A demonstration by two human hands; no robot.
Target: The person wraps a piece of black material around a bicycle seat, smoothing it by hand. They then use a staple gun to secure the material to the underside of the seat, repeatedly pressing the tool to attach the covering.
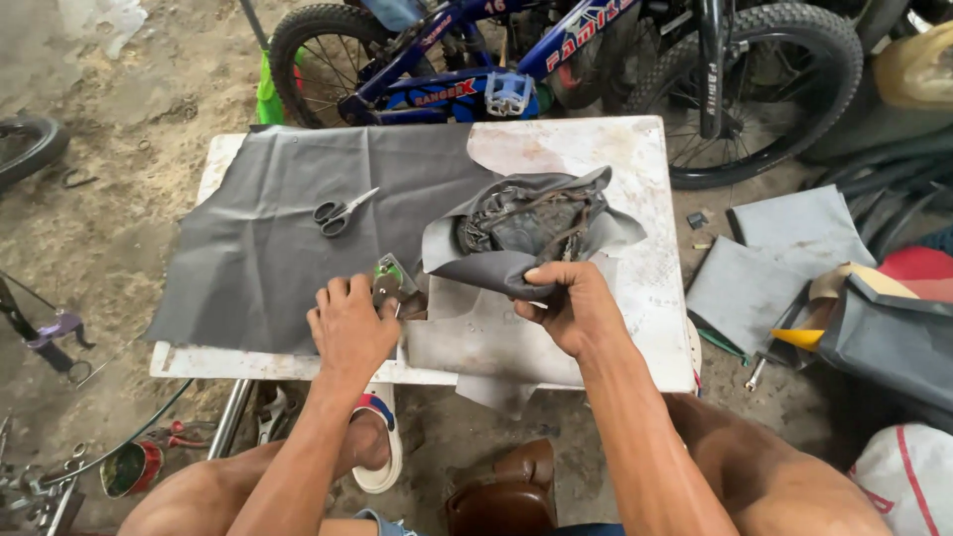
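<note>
Right hand (576, 308): clamped on the near edge of a saddle (531, 230), held upside down just above the table (645, 199). Saddle: wrapped in grey vinyl, dark underside with rails and springs shown, vinyl flaps folded up around it; long axis lying left to right, which end is the nose cannot be told.

Left hand (347, 323): closed on a small green-and-metal tool (389, 278) at the near table edge.

Grey sheet (288, 228): spread over the table's left half, overhanging the left edge. Scissors (340, 212): laid on it, well apart from both hands. Bare tabletop: seen at the right and far side.

Bicycle (476, 60): blue, stood beyond the far edge.
</note>
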